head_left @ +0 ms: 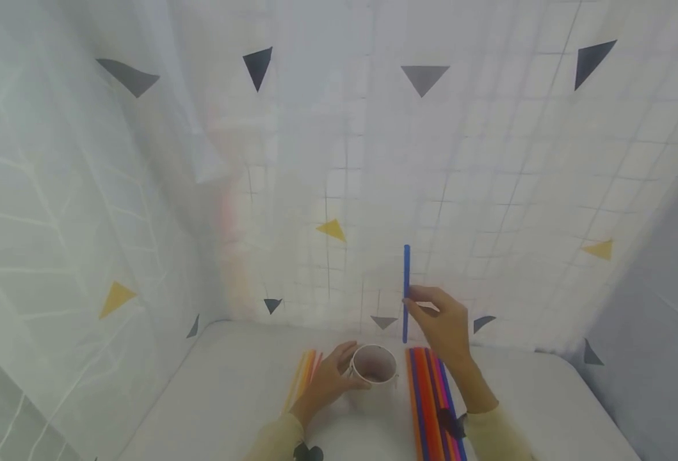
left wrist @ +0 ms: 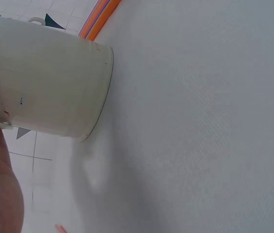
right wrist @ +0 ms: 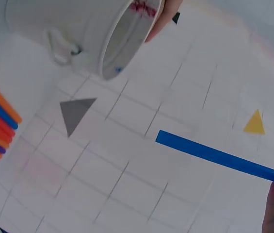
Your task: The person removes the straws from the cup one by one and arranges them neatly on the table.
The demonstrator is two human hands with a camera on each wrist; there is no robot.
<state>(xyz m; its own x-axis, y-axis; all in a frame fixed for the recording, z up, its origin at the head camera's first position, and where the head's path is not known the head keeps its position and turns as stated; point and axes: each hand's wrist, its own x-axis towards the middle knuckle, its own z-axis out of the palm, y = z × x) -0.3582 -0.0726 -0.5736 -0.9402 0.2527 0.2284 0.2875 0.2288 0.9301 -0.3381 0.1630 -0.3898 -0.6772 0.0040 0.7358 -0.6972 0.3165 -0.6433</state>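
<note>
A small white metal bucket (head_left: 373,398) stands upright on the table in front of me, with little handle loops on its sides. My left hand (head_left: 330,378) holds it from the left, thumb on the near side and fingers round the far side. In the left wrist view the bucket (left wrist: 49,80) shows small red and blue paint specks. To the right and higher up, my right hand (head_left: 441,320) pinches a blue straw (head_left: 406,269) between thumb and fingertips. The straw is upright, its lower end above the table. In the right wrist view the straw (right wrist: 219,158) lies apart from the bucket's mouth.
Right of the bucket lies a row of orange, red, purple, pink and blue straws (head_left: 425,390). A few yellow and orange straws (head_left: 303,371) lie to the left, partly behind my left hand. A pale sheet (head_left: 373,192) with triangles hangs behind the white table (head_left: 229,378).
</note>
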